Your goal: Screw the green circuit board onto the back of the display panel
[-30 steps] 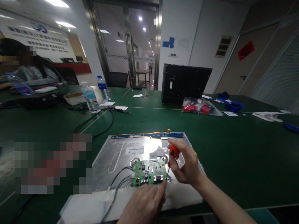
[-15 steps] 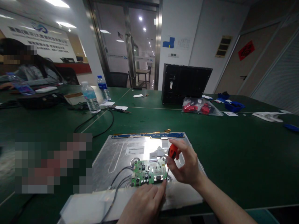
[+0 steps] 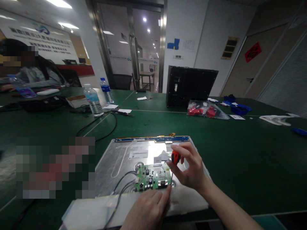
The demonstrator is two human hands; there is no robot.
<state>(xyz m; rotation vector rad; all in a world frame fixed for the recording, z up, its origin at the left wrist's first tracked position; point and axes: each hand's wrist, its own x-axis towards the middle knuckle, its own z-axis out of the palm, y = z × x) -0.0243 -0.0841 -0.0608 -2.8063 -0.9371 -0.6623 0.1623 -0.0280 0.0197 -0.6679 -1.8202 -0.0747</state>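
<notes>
A green circuit board [image 3: 153,175] lies on the metal back of a display panel [image 3: 115,159], with cables plugged into its left side. In my right hand [image 3: 190,169] is a small screwdriver [image 3: 176,156] with a red and black handle, pinched between thumb and fingers. Its shaft points down at the board's lower right corner; whether the tip sits in a screw is too small to tell. My left hand [image 3: 150,207] rests along the board's near edge, index finger stretched towards the screwdriver's tip. Its other fingers are partly hidden, and I see nothing held in it.
Dark cables [image 3: 120,198] run from the board over white foam sheeting [image 3: 88,210] at the panel's near edge. Beyond stand a black monitor [image 3: 192,86], a plastic bag [image 3: 206,109] with red items, water bottles [image 3: 93,102] and blue trays [image 3: 240,110]. Another person [image 3: 31,70] sits at the far left.
My right hand's fingers and the screwdriver handle have shifted slightly left and turned a little. My left hand, the board and the panel have stayed in place.
</notes>
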